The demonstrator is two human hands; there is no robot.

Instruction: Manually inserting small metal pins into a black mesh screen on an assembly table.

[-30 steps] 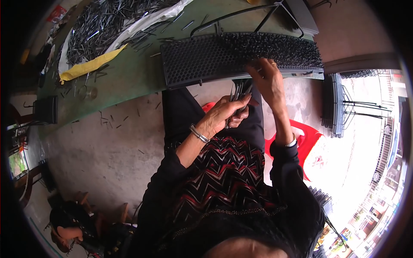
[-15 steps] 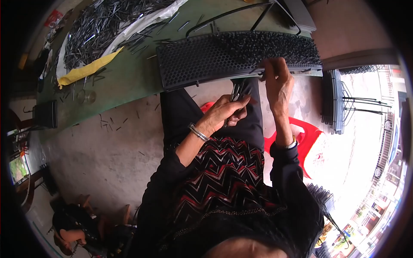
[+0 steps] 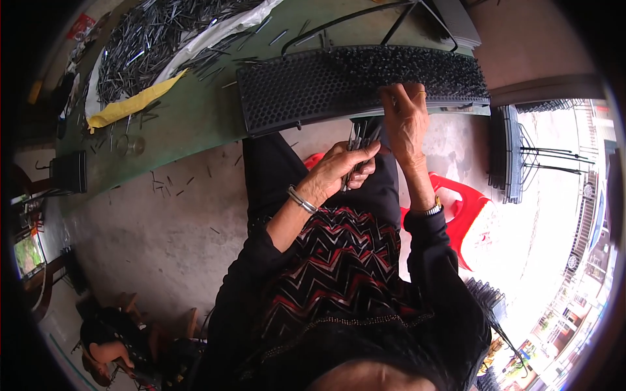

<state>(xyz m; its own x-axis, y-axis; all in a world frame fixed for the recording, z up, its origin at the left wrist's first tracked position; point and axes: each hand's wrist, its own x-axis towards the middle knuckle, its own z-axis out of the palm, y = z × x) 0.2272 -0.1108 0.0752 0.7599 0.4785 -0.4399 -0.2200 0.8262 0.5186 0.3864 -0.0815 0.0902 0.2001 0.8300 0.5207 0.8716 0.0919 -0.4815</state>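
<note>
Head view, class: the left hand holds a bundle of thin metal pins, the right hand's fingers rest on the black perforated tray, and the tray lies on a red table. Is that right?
Not quite. In the head view the table under the black perforated tray is green, not red. The rest stands: the left hand holds a bundle of thin metal pins, and the right hand has its fingers on the tray.

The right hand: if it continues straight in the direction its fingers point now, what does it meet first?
The right hand points up toward the black perforated tray on the green table. Its fingertips already seem to be at the tray's pin-filled part, though depth is unclear.
</note>
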